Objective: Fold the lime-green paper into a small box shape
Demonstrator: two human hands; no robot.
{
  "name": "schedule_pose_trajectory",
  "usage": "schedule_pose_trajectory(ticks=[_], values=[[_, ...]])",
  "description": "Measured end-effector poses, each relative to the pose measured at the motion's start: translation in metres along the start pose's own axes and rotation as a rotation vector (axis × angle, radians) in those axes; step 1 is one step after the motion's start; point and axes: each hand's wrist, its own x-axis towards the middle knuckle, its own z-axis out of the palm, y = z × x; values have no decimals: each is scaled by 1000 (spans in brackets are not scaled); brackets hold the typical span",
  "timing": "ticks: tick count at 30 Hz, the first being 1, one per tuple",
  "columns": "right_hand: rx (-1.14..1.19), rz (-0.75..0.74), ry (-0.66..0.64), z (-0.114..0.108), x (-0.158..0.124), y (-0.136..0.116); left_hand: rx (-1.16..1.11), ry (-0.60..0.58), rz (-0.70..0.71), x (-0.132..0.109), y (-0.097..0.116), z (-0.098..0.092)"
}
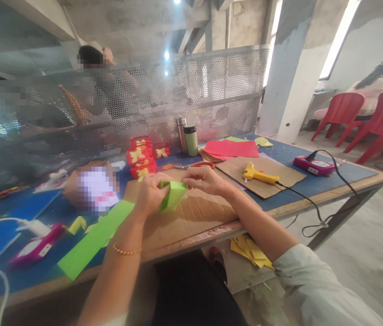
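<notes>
A folded piece of green paper (175, 195) is held up over a brown cardboard sheet (198, 206). My left hand (152, 191) grips its left side, thumb toward me and fingers partly hidden behind. At its upper right corner, my right hand (203, 179) pinches the edge between thumb and fingers. A long green paper strip (96, 237) lies left of my left wrist. Beyond my hands are orange-handled scissors (198, 165) and several red paper boxes with yellow bows (140, 156).
A yellow glue gun (259, 174) rests on cardboard at right, its black cord crossing the table edge. Purple power strips (315, 165) lie at both ends. Two bottles (190, 141) stand near the perforated metal screen (225, 97). Yellow paper pieces (251, 251) are below the table.
</notes>
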Motion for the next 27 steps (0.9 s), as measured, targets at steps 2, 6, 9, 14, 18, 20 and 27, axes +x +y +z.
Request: schedule_pose_trajectory(ticks=[2,6,9,14,18,20,27], values=[[22,-22,-21,2,1,2,21,14,-5,0,-1,2],[-25,-25,-12,4,1,2,-27,-19,2,1,-3,5],[-79,-11,41,2,0,1,-94,-26,-18,0,-4,4],[-44,-31,32,3,0,1,-116,-17,-57,-1,-2,6],[-20,-49,-2,6,2,3,-47,-24,-33,-1,1,8],[-22,-50,10,6,2,5,-56,-46,-25,-1,2,8],[-47,-21,3,3,2,9,-128,-32,-43,-1,2,5]])
